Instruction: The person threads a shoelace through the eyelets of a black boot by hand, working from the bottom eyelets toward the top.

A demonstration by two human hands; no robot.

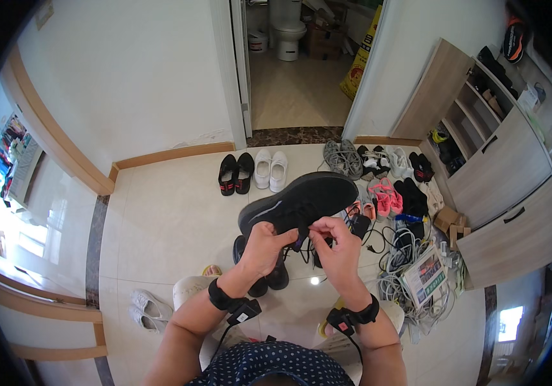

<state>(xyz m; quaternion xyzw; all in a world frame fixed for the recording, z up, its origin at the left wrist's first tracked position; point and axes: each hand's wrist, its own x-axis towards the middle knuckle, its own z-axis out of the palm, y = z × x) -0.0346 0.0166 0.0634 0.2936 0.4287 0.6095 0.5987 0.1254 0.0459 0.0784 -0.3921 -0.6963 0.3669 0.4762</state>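
Observation:
A black sneaker point(305, 195) is held up before me on its side, its dark sole facing away and its opening side toward my hands. My left hand point(267, 243) grips its near edge, with the thumb pointing right. My right hand point(336, 243) pinches a black part at the shoe's opening, perhaps the tongue or a lace; which one I cannot tell. Black laces hang below the hands. Beneath on the floor stand black shoes point(277, 277), partly hidden by my left hand and forearm. Each wrist wears a black strap with a small wired box.
Black shoes point(236, 173) and white shoes point(270, 170) stand in front. More pairs, including pink sandals point(386, 197), crowd the right, near coiled cables point(394, 282) and a newspaper point(425, 275). An opened shoe cabinet point(493, 159) flanks them. Pale shoes point(150, 310) lie at left.

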